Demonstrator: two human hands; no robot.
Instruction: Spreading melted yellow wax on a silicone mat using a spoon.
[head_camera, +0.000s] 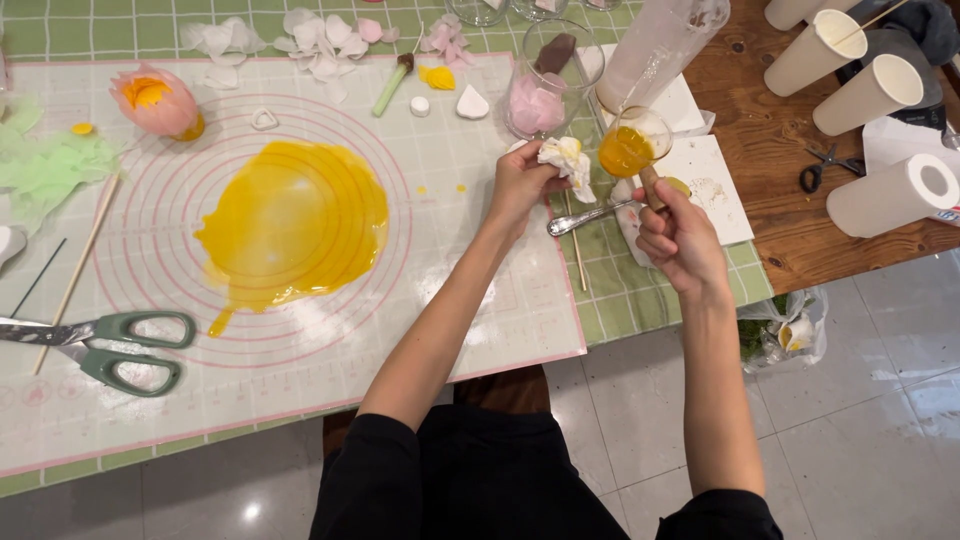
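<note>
The right hand (678, 235) grips the small amber-filled ladle with wooden handle (632, 150), handle pointing down toward the person; the left hand (522, 182) pinches a crumpled white tissue (566, 160).

Place: a home craft corner or small hobby studio, set up for making sugar or paste flowers.
Tabletop (790, 240): brown wood, partly under a green checked cloth (640, 300), standing on pale glossy floor tiles (860, 440).
Work mat: a white silicone mat (300, 370) printed with pink measuring rings, a yellow puddle (295, 220) spread across it.
Flower work: 1 finished pink bloom (155, 100), loose white and pink petals (320, 45), green leaf pieces (50, 165).
Tools: green-handled scissors (125, 345), small black scissors (825, 165), thin wooden sticks (80, 260), a brush (392, 85).
Supplies: glass jars (550, 80), paper cups (820, 50), 1 paper towel roll (895, 195).
</note>
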